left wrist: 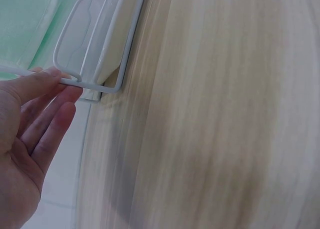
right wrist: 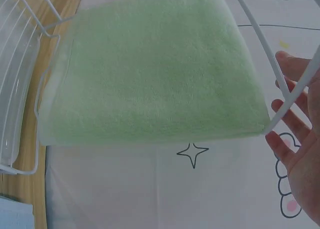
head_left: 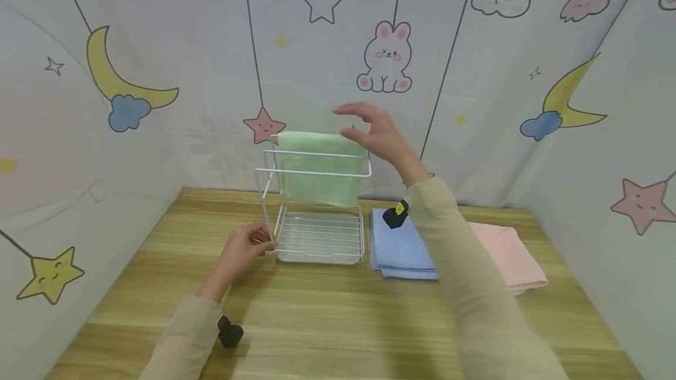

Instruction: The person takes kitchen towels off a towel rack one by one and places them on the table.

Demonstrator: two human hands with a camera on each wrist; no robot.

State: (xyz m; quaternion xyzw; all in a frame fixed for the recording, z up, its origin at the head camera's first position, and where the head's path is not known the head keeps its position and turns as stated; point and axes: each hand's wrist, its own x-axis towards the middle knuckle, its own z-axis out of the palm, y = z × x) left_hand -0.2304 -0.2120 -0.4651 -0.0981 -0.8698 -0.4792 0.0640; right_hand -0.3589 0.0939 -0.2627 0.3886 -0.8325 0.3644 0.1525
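A white wire rack (head_left: 314,173) stands near the back of the wooden table, with stepped bars above and a wire shelf with a tray below. Draped over its rearmost top bar is a light green towel (head_left: 319,163), which fills much of the right wrist view. My left hand (head_left: 240,254) pinches the rack's lower left wire between thumb and fingers, seen closely in the left wrist view. Up at the top right corner of the rack, my right hand (head_left: 377,133) has its thumb and fingers spread apart and holds nothing; whether it touches the bar I cannot tell.
To the right of the rack lies a folded blue towel (head_left: 398,251), partly beneath my right forearm. A folded pink towel (head_left: 509,251) lies farther right. A patterned cloth backdrop (head_left: 211,75) hangs behind the table (head_left: 317,321) and along both sides.
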